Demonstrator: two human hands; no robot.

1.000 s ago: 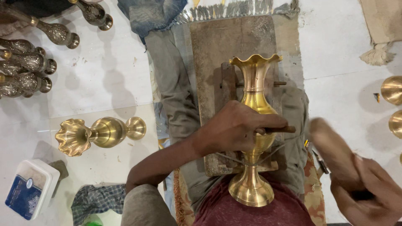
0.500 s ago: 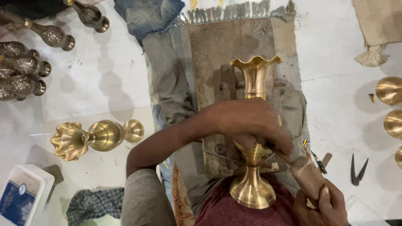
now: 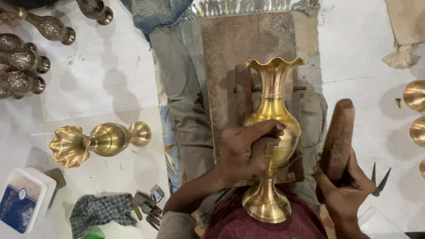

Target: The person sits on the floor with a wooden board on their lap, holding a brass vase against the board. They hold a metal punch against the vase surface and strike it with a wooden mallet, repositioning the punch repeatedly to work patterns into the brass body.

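A shiny brass vase (image 3: 271,115) with a fluted rim lies along my lap on a worn wooden board (image 3: 239,53), its round foot toward me. My left hand (image 3: 245,148) grips the lower belly of the vase, fingers curled tight against the metal. My right hand (image 3: 345,186) holds a brown wooden mallet (image 3: 338,132) upright just right of the vase, not touching it. A wooden block with a cross bar (image 3: 244,95) sits under the vase's neck.
Another brass vase (image 3: 95,140) lies on its side on the white floor at left. Several darker engraved vases (image 3: 24,57) sit at the far left. Brass pieces (image 3: 416,95) line the right edge. A checked cloth (image 3: 102,210), a white box (image 3: 24,206) and small metal shears (image 3: 380,179) lie nearby.
My right hand has lifted the mallet up beside the vase from low at the right. My left hand has slid down to the vase's lower belly.
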